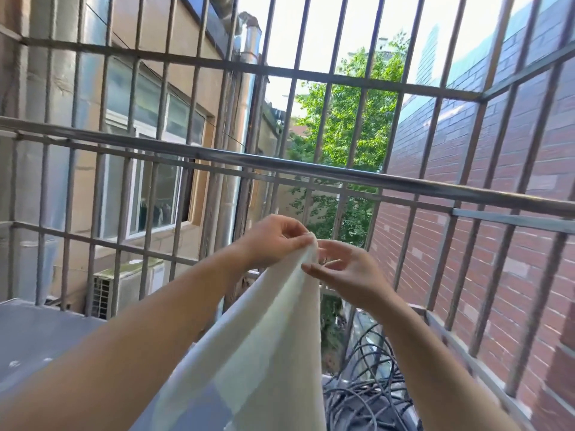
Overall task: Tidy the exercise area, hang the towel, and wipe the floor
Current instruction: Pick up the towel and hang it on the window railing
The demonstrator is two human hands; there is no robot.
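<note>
Barred metal grille (199, 62) encloses the ledge. White towel (264, 337) hangs below the horizontal rail (311, 168), raised by one corner. Left hand (273, 241) fingers pinch that corner. Right hand (348, 272) fingers are spread, just beside the towel's edge.

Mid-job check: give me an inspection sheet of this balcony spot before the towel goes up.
Surface: flat grey ledge at lower left, a few pale specks on it.
Job's things: white cloth towel held up and draping down, not yet over the thick grey horizontal rail.
Clutter: nothing seen.
Hands: left hand pinches the towel's top corner; right hand beside it, fingers straight.
Cables: tangle of black cables below, right of the towel.
Surroundings: grey metal bar cage, red brick wall, green tree.
</note>
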